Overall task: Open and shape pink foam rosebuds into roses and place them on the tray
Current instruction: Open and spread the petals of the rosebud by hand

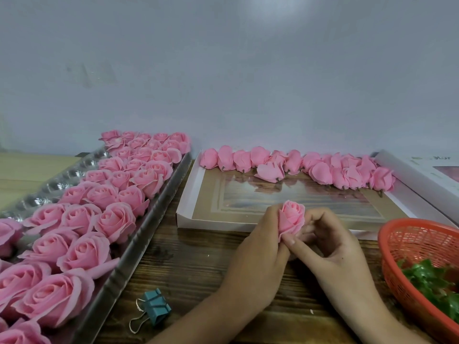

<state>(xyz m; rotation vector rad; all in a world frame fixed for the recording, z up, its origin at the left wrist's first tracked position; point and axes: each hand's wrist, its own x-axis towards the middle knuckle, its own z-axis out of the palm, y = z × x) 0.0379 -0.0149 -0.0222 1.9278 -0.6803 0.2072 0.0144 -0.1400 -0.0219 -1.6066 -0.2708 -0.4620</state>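
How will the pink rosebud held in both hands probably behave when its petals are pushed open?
Probably light and soft: the left hand and right hand pinch the rosebud. Its thin petals likely bend easily and might tear if pulled hard. Set down, it may tip over, like the buds lying sideways in the box.

1. Handcraft assembly workstation: wooden tabletop [198,269] against a bare wall [223,70].
2. Batch work: tray [149,227] packed with rows of foam roses [82,217], cardboard box [188,197] of rosebuds [298,162].
3. Parts stock: red basket [407,242] of green leaves [427,279].
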